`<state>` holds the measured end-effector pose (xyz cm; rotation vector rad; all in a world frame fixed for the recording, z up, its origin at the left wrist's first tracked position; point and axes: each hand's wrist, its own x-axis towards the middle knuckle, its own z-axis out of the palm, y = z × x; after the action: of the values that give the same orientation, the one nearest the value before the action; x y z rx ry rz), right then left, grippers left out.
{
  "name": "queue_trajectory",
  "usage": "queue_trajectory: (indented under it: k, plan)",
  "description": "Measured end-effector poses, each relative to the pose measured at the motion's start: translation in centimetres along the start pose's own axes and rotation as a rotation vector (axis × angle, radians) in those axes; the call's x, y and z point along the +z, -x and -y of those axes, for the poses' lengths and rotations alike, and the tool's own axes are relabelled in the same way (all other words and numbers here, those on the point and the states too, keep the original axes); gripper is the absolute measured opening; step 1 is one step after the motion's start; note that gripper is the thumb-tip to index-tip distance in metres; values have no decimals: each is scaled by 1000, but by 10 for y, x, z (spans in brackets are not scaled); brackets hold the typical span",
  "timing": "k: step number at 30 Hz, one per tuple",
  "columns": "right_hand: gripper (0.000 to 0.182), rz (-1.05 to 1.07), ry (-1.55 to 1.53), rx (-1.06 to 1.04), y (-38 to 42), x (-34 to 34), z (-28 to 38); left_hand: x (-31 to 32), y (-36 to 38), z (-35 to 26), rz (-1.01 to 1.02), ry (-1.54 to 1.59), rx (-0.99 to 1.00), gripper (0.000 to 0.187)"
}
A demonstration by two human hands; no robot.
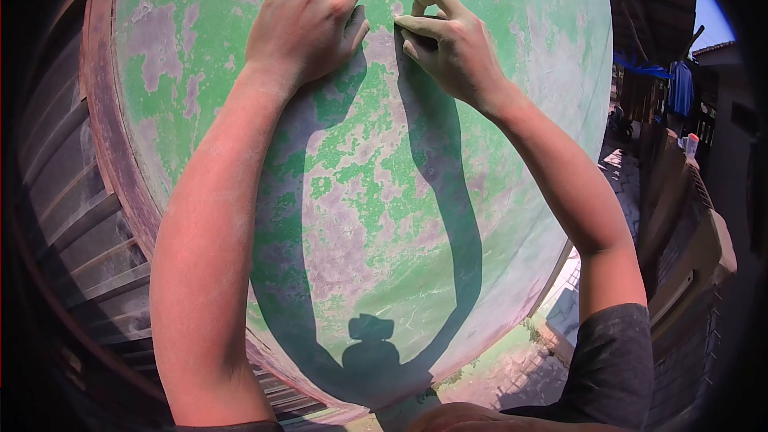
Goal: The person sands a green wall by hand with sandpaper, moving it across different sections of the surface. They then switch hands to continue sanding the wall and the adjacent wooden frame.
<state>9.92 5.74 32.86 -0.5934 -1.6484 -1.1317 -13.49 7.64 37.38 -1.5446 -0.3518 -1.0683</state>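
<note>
The person wears a short-sleeved, dark charcoal garment, which looks like made of soft fabric. Its right sleeve [612, 360] ends above the elbow with a straight hem, and small pale specks, similar to dust, are scattered on the cloth. Of the left sleeve [232, 427] only a narrow dark strip is visible, at the lower border. Both forearms are uncovered; the left forearm [216, 216] and the right forearm [564, 168] are slender at the wrist and become wider toward the elbow. The left forearm carries fine light specks. The bare left hand [302, 28] and the bare right hand [460, 52] have a powdery, dusty film, which is most noticeable on the fingers.
</note>
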Motion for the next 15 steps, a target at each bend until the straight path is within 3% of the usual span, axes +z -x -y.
queue_trajectory:
  k: [3, 6, 9, 12, 15]
  plan:
    - [33, 47, -28, -35, 3, -3, -4, -1, -1, 1, -10, -1, 6, 33]
    - [31, -18, -20, 14, -5, -2, -10, -1, -1, -1, 2, -17, 1, 33]
    - [28, 31, -25, -25, 1, -2, 1, 0, -1, 0, -34, -50, 15, 21]
    - [28, -46, -40, -13, -4, 1, -7, -1, -1, 0, -41, -35, 20, 21]
    - [29, -1, -19, 14, -1, -2, 0, -1, 0, 0, 4, -20, 2, 34]
